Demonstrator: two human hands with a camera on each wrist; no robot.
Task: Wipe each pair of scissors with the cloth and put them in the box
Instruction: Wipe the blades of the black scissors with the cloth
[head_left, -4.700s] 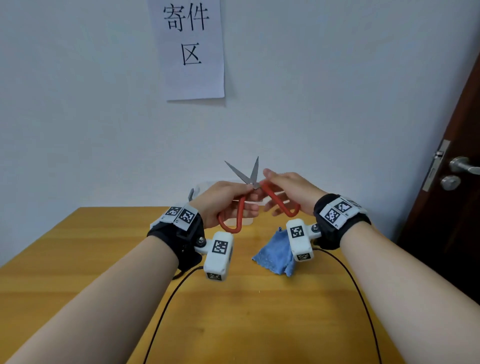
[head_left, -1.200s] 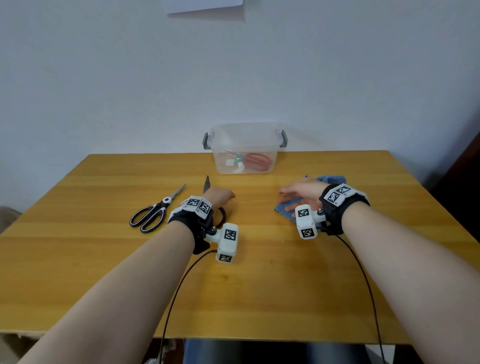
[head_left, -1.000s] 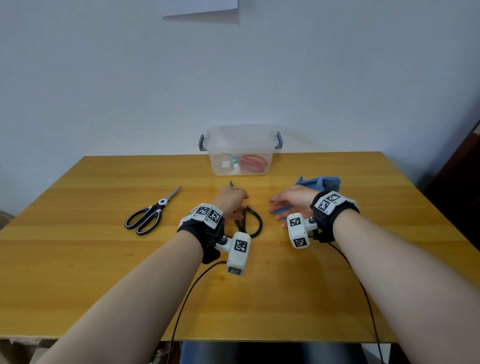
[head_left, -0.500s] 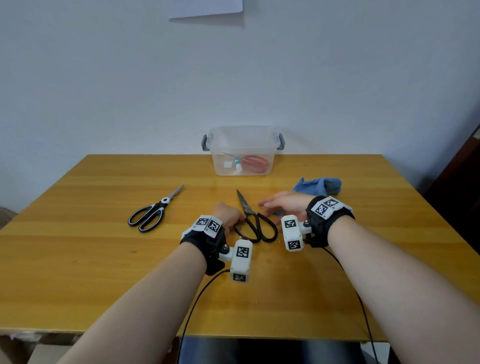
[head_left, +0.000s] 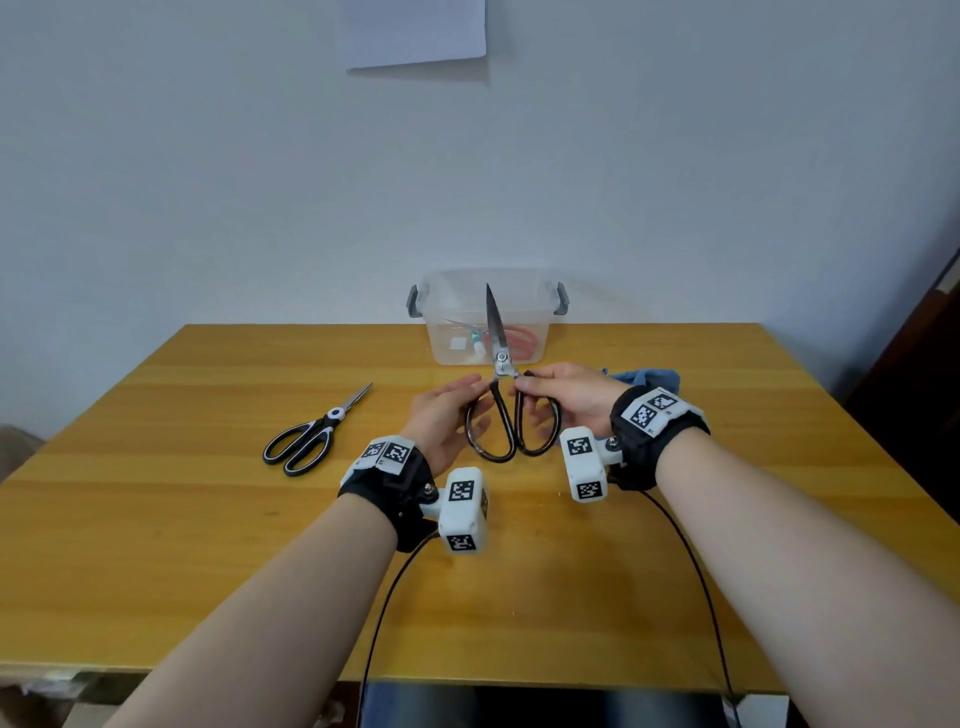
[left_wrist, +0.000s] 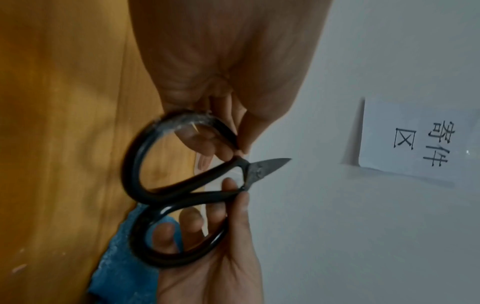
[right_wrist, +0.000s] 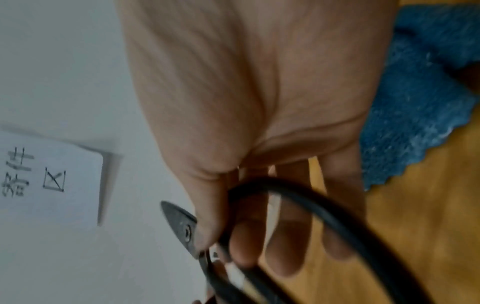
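Pale wall (head_left: 208, 182) stands behind a wooden table (head_left: 156, 545), and a sheet of paper (head_left: 415, 31) with printed characters is fixed to it above the clear plastic box (head_left: 524, 312). That box is set at the table's far edge, against the wall; red-handled scissors (head_left: 517, 340) and some small items are seen inside it.

Just in front of the box, black iron scissors (head_left: 511, 426) are held off the table, blades shut and pointing up so that the tip overlaps the box in the head view. The left loop is gripped by the left hand (head_left: 441, 415), thumb and fingers pinched near the pivot. The right loop is held by the right hand (head_left: 571, 397), thumb pressed at the pivot and fingers curled behind the loop, as is shown in the right wrist view.

A blue cloth (head_left: 649, 376) is seen lying on the table to the front right of the box, partly hidden behind the right hand. Black-and-white scissors (head_left: 311, 436) lie flat well to the front left of the box, blades closed and pointing towards it.
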